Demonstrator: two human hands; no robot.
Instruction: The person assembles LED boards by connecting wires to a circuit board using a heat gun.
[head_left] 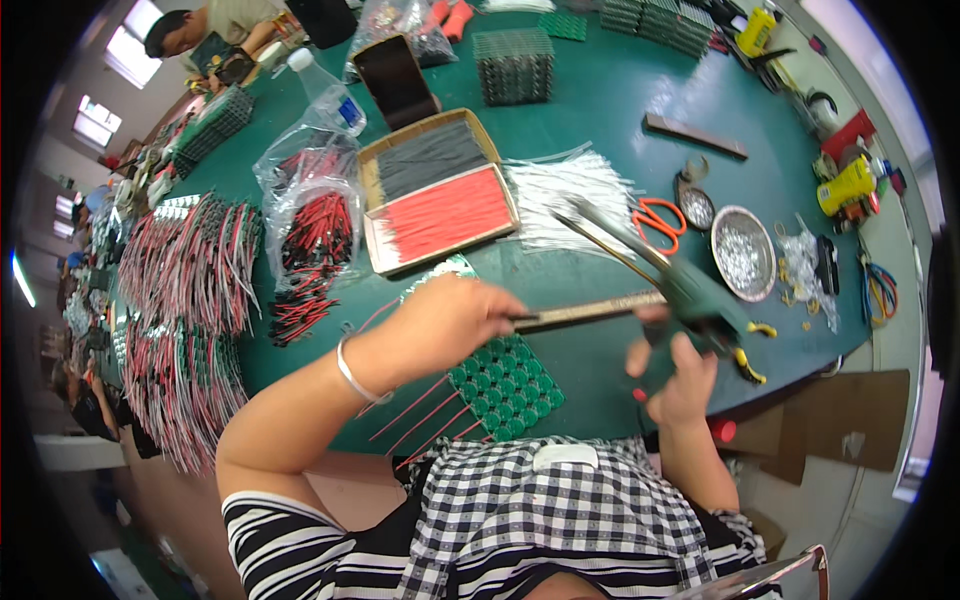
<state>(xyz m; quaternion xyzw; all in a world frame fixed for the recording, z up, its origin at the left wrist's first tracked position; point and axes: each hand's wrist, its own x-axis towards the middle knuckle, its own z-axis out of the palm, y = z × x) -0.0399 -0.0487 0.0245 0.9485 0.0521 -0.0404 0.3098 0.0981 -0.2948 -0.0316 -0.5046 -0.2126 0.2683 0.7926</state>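
My left hand (pixel 450 315) pinches the near end of a narrow flat bar (pixel 590 312). That bar lies slantwise across the upper part of a green circuit board panel (pixel 508 385) with rows of round boards and red wires trailing left. My right hand (pixel 682 380) is wrapped around the handle of a dark green gun-shaped tool (pixel 695 300), blurred by motion, which is over the bar's right end. Its exact kind is unclear. Behind the bar, a tray of red sleeves (pixel 445 220) sits beside a pile of white strips (pixel 570 195).
Orange-handled scissors (pixel 660 228) and a metal bowl of small shiny parts (pixel 743 255) lie to the right. Yellow-handled pliers (pixel 748 365) rest near the right edge. Bundles of red and white wires (pixel 190 265) stand at left, beside a bag of red-black leads (pixel 318 220). Another person (pixel 225 35) works at far left.
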